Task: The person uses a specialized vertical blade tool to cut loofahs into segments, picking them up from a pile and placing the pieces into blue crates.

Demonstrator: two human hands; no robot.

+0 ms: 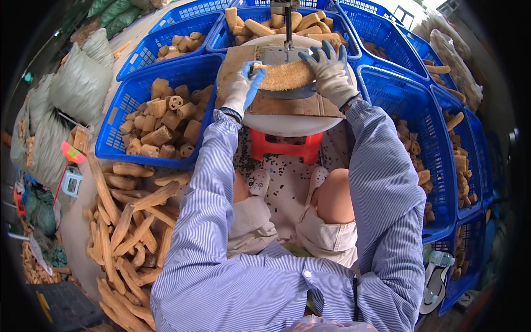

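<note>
A curved piece of dried loofah [287, 76] spans the space between my two gloved hands, above the work surface. My left hand [247, 85], in a white and blue glove, grips its left end between thumb and fingers. Against the right end is my right hand [332, 72], gloved the same way, its thumb side on the loofah and several fingers spread upward. Just beyond the loofah stands the upright post of a cutting machine [288, 27]; whether a blade is there cannot be made out. Cardboard [290, 107] covers part of the round white tabletop [290, 126] beneath.
A blue plastic basket [166, 162] of cut loofah pieces [159, 118] stands at left, another basket [446, 216] at right. More baskets ring the far side. Long uncut loofahs [124, 224] lie piled at lower left. A red stool [286, 147] sits under the tabletop, before my knees.
</note>
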